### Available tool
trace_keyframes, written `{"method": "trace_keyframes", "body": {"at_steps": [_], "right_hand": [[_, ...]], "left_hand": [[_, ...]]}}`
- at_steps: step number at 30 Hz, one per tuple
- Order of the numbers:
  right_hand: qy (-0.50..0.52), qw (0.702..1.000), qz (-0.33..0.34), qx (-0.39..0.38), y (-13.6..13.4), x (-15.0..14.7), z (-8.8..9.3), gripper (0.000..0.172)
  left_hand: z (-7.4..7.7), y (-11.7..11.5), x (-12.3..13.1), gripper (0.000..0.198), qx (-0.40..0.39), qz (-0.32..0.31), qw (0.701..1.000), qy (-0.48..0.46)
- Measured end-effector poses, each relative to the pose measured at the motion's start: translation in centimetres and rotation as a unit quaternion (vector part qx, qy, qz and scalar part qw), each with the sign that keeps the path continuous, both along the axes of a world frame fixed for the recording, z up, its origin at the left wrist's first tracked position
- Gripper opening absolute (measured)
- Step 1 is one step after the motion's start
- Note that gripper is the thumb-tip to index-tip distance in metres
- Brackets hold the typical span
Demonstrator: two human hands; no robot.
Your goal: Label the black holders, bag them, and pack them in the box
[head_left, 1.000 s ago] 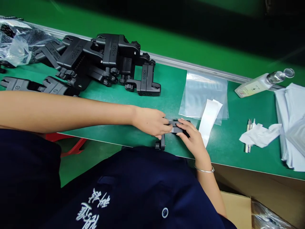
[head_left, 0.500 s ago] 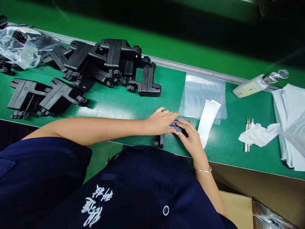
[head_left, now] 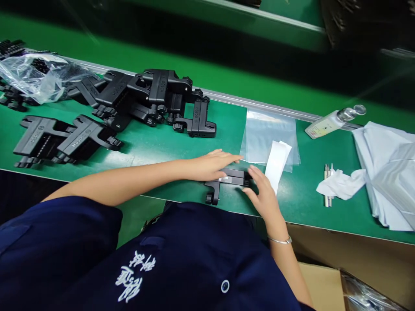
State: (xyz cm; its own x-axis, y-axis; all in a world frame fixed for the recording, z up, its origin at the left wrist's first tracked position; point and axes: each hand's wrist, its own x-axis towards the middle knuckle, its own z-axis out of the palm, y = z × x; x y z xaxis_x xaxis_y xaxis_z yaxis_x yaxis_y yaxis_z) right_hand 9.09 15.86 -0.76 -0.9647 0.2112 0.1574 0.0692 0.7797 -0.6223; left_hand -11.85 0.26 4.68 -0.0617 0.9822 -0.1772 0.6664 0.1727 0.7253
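A black plastic bracket (head_left: 236,176) lies on the green bench in front of me. A small pale label (head_left: 224,179) is on its upper face, and its arm with a knob (head_left: 210,197) points toward me. My left hand (head_left: 215,166) rests over the bracket's left part, fingers stretched out, thumb touching near the label. My right hand (head_left: 263,194) is at the bracket's right end with thumb and fingers apart and nothing between them. Beside it lies a white paper strip (head_left: 277,164), partly over clear plastic bags (head_left: 259,129).
Several similar black brackets (head_left: 158,88) lie at the back left, next to a clear plastic bag of black parts (head_left: 42,80). To the right are a pump bottle (head_left: 327,123), pens (head_left: 326,185), a crumpled tissue (head_left: 342,183) and stacked white sheets (head_left: 385,172). A cardboard box (head_left: 320,280) stands below.
My right hand has opened and come off the bracket, leaving the pale label and more of the bracket visible. My left hand stays on it. The view has shifted slightly.
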Motion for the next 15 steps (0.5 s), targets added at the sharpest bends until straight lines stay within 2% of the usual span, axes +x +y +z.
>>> {"method": "trace_keyframes", "body": {"at_steps": [1,3,6,8,9,10,12,13,15], "right_hand": [[-0.021,0.999,-0.021,0.034,0.9,1.1,-0.2,0.057],[-0.083,0.988,-0.077,0.104,3.5,3.4,-0.9,0.056],[-0.154,0.957,-0.181,0.165,7.7,6.2,-1.3,0.054],[-0.135,0.943,-0.242,0.183,9.1,6.5,-0.6,0.055],[-0.108,0.946,-0.245,0.184,9.0,6.1,0.0,0.056],[-0.079,0.956,-0.220,0.180,8.3,5.2,0.6,0.057],[-0.037,0.983,-0.093,0.157,5.7,2.6,1.7,0.058],[-0.034,0.988,-0.007,0.149,4.1,1.1,2.0,0.059],[-0.035,0.986,0.082,0.141,0.9,-1.6,2.0,0.058]], "left_hand": [[0.0,-0.8,-0.7,0.059,0.030,0.034,0.999,-0.010],[-0.5,-2.4,-1.7,0.049,0.081,0.153,0.984,-0.030],[-2.4,-4.3,-2.0,0.040,0.110,0.326,0.932,-0.114],[-3.9,-5.1,-1.2,0.040,0.104,0.378,0.902,-0.181],[-4.5,-5.3,-0.6,0.041,0.097,0.387,0.893,-0.207],[-5.0,-5.4,0.0,0.041,0.090,0.390,0.888,-0.226],[-5.7,-5.4,1.0,0.042,0.082,0.388,0.884,-0.249],[-5.9,-5.3,1.4,0.043,0.082,0.387,0.882,-0.256],[-6.1,-5.1,1.8,0.044,0.089,0.388,0.877,-0.268]]}}
